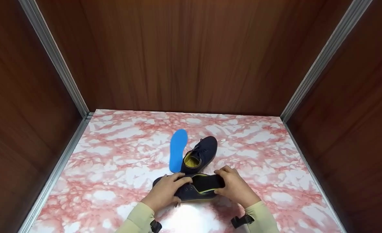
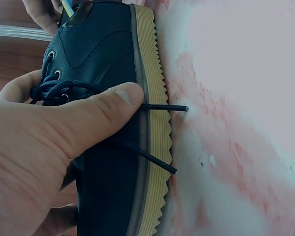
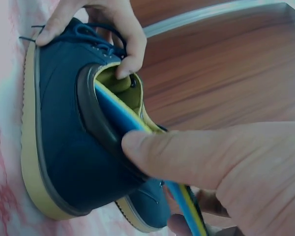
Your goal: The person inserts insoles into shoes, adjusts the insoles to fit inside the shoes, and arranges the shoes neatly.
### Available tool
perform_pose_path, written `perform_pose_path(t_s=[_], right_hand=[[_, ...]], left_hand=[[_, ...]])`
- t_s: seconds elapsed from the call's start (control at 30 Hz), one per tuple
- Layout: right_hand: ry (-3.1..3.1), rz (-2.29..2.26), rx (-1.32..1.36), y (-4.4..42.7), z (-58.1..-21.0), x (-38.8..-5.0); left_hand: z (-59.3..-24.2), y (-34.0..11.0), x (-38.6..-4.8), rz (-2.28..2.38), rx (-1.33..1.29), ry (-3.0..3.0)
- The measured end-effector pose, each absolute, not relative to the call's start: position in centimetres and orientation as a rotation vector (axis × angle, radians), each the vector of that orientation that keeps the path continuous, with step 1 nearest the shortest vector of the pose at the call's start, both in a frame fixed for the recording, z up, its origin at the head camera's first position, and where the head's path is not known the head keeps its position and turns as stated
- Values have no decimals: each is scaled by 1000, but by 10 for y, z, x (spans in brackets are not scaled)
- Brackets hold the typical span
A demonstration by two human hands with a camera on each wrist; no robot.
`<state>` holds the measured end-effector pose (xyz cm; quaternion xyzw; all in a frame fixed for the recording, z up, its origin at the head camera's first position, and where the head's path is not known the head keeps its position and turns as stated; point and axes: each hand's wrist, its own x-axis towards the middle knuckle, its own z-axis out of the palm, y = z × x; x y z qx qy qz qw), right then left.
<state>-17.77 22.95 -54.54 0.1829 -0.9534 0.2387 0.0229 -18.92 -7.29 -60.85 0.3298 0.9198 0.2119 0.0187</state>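
Note:
A dark navy lace-up shoe (image 1: 191, 193) lies near the front, toe to the left. My left hand (image 1: 168, 191) grips its front part; in the left wrist view the thumb of that hand (image 2: 49, 132) presses on the side by the laces. My right hand (image 1: 235, 187) pinches the heel end of an insole (image 1: 207, 182), dark on top. In the right wrist view the insole's blue underside (image 3: 119, 114) shows, its front part inside the shoe's opening and its rear end in the right hand (image 3: 201, 162). The shoe's inside front is hidden.
A second navy shoe (image 1: 207, 150) with yellow lining stands just behind the first, toe pointing back and right. To its left a blue insole (image 1: 178, 150) lies flat on the red-and-white marbled table (image 1: 119, 174). Brown wood panels (image 1: 184, 58) enclose the back and sides.

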Motion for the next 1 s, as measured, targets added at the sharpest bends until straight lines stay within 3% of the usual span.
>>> perform_pose_path(t_s=[1.0], right_hand=[[-2805,734,638,217,-553,-182]], left_hand=[[-609,-72,-189,622,1025,2870]])
